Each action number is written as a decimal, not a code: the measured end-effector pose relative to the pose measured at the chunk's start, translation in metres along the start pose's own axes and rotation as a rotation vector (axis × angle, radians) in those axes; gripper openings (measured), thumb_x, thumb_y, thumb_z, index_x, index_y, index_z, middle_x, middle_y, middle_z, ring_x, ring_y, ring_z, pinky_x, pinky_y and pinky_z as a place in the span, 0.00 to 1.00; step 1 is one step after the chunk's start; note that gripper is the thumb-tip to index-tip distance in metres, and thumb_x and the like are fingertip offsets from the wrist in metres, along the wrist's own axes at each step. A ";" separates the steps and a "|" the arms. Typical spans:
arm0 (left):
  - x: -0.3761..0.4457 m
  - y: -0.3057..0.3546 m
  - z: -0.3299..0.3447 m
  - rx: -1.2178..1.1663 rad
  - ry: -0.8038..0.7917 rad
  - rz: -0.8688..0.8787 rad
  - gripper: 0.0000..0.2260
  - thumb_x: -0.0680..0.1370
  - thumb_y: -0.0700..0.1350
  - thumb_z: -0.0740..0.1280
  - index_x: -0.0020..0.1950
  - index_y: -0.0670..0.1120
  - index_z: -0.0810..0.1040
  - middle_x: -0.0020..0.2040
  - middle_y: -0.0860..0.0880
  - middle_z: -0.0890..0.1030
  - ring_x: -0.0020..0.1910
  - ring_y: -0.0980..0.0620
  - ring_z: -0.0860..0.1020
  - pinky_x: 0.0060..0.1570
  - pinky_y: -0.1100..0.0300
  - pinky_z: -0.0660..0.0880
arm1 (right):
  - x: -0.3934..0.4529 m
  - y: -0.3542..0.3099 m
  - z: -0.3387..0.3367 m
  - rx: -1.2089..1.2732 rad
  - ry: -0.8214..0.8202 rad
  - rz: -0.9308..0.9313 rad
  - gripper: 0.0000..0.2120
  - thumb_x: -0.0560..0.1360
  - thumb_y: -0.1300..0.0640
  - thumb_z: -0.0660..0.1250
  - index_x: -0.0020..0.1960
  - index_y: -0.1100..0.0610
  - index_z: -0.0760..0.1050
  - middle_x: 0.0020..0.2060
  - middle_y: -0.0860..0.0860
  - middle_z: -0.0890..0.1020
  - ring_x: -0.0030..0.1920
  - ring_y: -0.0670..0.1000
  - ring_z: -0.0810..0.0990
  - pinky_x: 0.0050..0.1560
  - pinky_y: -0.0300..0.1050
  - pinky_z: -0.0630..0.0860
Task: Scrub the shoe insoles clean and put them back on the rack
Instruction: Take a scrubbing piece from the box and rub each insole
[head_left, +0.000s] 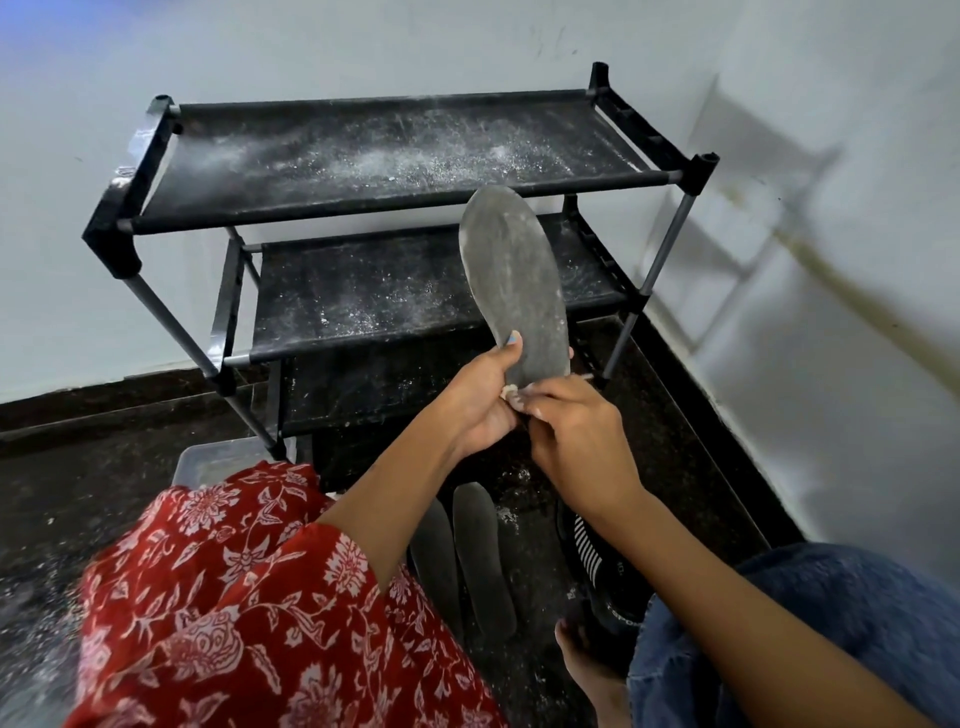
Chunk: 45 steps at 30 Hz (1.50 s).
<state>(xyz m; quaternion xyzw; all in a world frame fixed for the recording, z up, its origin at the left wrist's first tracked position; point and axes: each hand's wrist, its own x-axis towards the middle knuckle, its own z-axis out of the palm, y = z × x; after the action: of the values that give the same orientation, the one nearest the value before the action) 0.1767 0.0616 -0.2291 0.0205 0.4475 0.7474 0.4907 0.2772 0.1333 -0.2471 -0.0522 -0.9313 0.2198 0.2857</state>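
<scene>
A grey insole (514, 283) stands upright in front of the black shoe rack (395, 156), toe end up. My left hand (483, 397) grips its heel end, thumb on the near face. My right hand (576, 431) pinches a small pale thing, partly hidden, at the insole's lower edge; a thin pale tip pokes out past the fingers. Two more grey insoles (480, 551) lie side by side on the dark floor below my arms. White powder dusts the rack's shelves.
A black shoe with white stripes (597, 561) lies on the floor at my right knee, a bare foot (587, 660) beside it. A clear plastic tub (218, 460) sits left of the rack's foot. White walls meet in a corner at the right.
</scene>
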 end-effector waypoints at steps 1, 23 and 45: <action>0.000 0.000 0.000 0.002 -0.006 -0.003 0.20 0.83 0.50 0.51 0.68 0.38 0.69 0.63 0.39 0.77 0.57 0.46 0.79 0.52 0.58 0.79 | -0.001 0.000 0.000 0.008 -0.024 0.021 0.09 0.67 0.67 0.66 0.43 0.61 0.84 0.40 0.53 0.83 0.40 0.55 0.82 0.41 0.46 0.81; 0.002 -0.002 0.000 0.064 0.061 0.003 0.17 0.83 0.44 0.54 0.65 0.33 0.70 0.62 0.35 0.76 0.54 0.45 0.78 0.53 0.59 0.75 | -0.001 0.002 0.000 -0.014 -0.017 0.014 0.10 0.67 0.69 0.66 0.44 0.61 0.83 0.39 0.52 0.84 0.41 0.53 0.82 0.41 0.47 0.81; 0.001 -0.002 -0.003 0.144 0.069 0.020 0.15 0.83 0.43 0.55 0.61 0.34 0.73 0.56 0.39 0.80 0.52 0.48 0.80 0.50 0.60 0.78 | 0.003 0.004 0.004 -0.028 0.053 0.020 0.15 0.73 0.60 0.58 0.45 0.62 0.83 0.43 0.54 0.83 0.44 0.53 0.82 0.45 0.42 0.80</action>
<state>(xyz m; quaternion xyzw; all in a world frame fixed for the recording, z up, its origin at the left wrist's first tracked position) 0.1759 0.0607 -0.2324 0.0342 0.5166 0.7183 0.4647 0.2726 0.1361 -0.2499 -0.0716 -0.9258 0.2081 0.3074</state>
